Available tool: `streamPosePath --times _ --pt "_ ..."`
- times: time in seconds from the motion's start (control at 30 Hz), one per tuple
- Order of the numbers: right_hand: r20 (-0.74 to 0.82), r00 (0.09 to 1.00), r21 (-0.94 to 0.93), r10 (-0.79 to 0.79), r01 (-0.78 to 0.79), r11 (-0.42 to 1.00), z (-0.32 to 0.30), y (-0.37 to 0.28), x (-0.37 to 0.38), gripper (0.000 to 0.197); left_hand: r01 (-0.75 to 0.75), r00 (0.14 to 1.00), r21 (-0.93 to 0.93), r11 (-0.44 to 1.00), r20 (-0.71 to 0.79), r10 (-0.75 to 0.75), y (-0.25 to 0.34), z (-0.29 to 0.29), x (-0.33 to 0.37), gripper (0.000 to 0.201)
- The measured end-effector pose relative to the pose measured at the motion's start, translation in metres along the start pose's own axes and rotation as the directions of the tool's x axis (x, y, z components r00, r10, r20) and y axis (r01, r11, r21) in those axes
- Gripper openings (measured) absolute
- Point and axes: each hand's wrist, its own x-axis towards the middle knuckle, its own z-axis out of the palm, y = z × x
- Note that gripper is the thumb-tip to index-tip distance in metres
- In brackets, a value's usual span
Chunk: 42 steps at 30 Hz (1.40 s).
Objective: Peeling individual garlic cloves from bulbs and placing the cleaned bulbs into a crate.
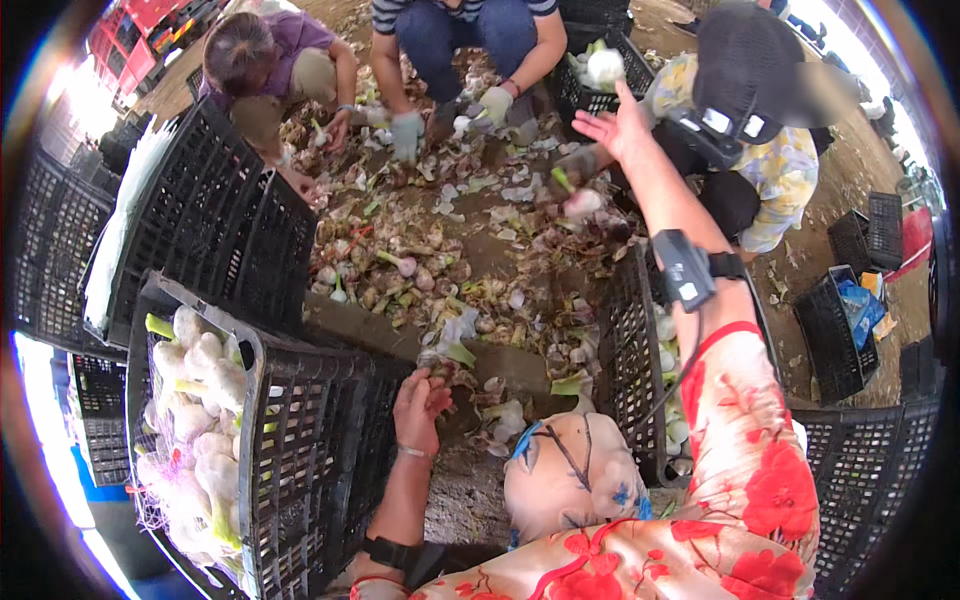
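Note:
My right hand (618,128) is stretched far out to the upper right, palm up, with its fingers spread. A white garlic bulb (605,68) is just beyond its index fingertip, in front of a black crate (590,100) holding garlic; whether the finger still touches it I cannot tell. My left hand (420,410) is low, right of the big crate on the left, its fingers loosely curled and apart. At its fingertips lies garlic with a green stem (460,354) and papery skin. A heap of unpeeled garlic (410,270) covers the ground ahead.
A black crate of white garlic bulbs (205,420) stands close on my left, with stacked crates (190,200) behind. Another crate (635,350) is by my right arm. Three people squat around the heap: gloved hands (408,135) at the far side, a purple shirt (300,45), a dark cap (745,70).

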Motion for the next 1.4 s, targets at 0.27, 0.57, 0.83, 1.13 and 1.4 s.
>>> streamPosePath --times 0.27,0.57,0.83,1.13,1.4 --pt "0.451 0.837 -0.633 0.310 0.055 0.772 -0.013 0.131 -0.020 0.018 0.217 0.976 -0.082 0.973 0.035 -0.215 -0.011 0.004 0.013 0.040" --pt "0.498 0.761 -0.841 0.417 0.540 0.018 -0.009 0.307 -0.028 0.046 0.224 0.972 0.205 0.953 0.026 -0.235 -0.023 -0.006 0.006 0.041" --pt "0.656 0.721 -0.736 0.224 0.677 -0.026 -0.026 0.325 -0.008 0.029 0.316 0.942 0.143 0.938 0.069 -0.328 -0.031 -0.008 0.008 0.039" --pt "0.773 0.361 -0.631 0.522 0.346 0.695 0.004 0.199 -0.110 0.023 -0.151 0.988 -0.030 0.988 0.022 0.152 0.034 0.045 0.032 0.058" --pt "0.703 0.436 -0.602 0.562 -0.058 0.797 -0.022 0.172 -0.197 0.016 -0.569 0.823 0.161 0.807 0.131 0.554 0.061 0.064 -0.004 0.061"
